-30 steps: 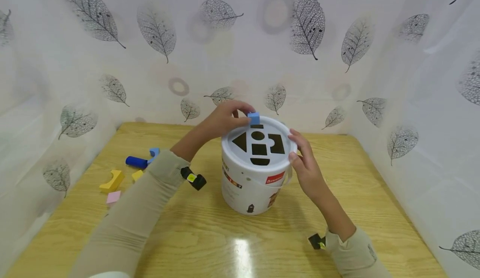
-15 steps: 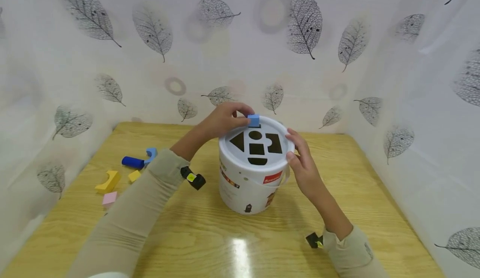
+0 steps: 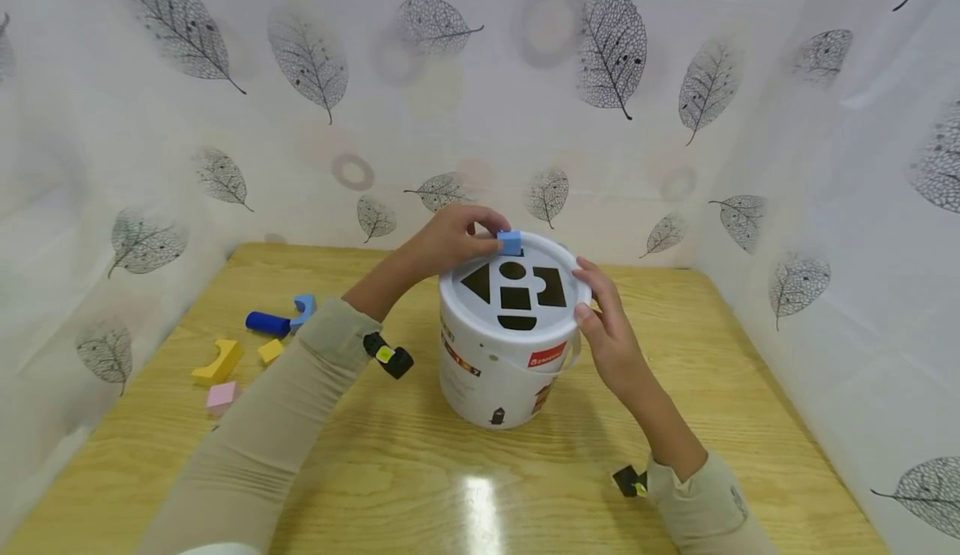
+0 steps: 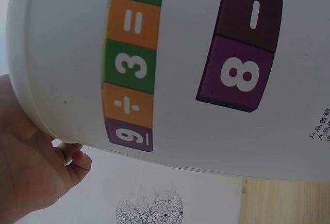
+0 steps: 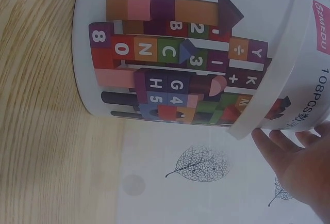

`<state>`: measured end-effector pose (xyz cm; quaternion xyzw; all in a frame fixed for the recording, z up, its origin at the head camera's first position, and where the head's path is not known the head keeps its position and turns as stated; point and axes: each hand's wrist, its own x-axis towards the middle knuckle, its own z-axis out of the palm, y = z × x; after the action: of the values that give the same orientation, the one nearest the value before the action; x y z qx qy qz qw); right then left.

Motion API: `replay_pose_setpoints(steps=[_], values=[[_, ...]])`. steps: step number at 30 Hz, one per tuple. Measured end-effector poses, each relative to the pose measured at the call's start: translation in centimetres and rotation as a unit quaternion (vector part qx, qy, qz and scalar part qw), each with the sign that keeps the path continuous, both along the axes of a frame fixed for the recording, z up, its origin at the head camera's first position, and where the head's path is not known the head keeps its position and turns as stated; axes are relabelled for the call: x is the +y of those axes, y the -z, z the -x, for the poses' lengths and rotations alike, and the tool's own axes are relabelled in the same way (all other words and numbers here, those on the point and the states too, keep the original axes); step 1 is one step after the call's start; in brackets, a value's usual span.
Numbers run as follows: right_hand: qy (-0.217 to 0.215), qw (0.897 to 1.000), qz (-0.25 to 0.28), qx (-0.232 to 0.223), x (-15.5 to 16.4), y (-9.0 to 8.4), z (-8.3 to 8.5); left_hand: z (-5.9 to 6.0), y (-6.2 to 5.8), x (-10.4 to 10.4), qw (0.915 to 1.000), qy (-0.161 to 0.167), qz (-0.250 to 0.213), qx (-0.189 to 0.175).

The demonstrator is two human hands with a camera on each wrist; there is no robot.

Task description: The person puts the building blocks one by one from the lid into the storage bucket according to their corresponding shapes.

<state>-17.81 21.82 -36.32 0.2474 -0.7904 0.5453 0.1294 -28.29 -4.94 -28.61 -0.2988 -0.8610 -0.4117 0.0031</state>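
A white bucket (image 3: 483, 388) with printed block pictures stands upright on the table. Its lid (image 3: 555, 313) has several dark cut-outs: a triangle, a circle, a square, a notched shape and others. At the lid's far edge my left hand (image 3: 457, 238) pinches a small light blue block (image 3: 510, 243) between thumb and fingers, over the far cut-out, which it partly covers. My right hand (image 3: 613, 338) rests on the lid's right rim with thumb and fingers spread. In the right wrist view, the fingers of my right hand (image 5: 304, 167) touch the bucket's top edge; the block is hidden there.
Left of the bucket lie a dark blue cylinder (image 3: 267, 324), a light blue arched block (image 3: 303, 312), a yellow arched block (image 3: 218, 362), a small yellow block (image 3: 271, 352) and a pink block (image 3: 222, 398). A leaf-patterned curtain (image 3: 465, 80) surrounds the wooden table (image 3: 420, 488).
The light blue block has moved slightly toward me and down onto the far cut-out, covering more of it, still in my left hand's pinch. My right hand keeps its place on the rim.
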Motion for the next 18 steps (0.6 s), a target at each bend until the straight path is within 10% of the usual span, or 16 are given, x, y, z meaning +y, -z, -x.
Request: replay_pose_setpoints(steps=[18], values=[[-0.007, 1.000, 0.004, 0.005, -0.1, 0.0, 0.0, -0.5, 0.2, -1.4, 0.9996, -0.016, -0.007, -0.022]])
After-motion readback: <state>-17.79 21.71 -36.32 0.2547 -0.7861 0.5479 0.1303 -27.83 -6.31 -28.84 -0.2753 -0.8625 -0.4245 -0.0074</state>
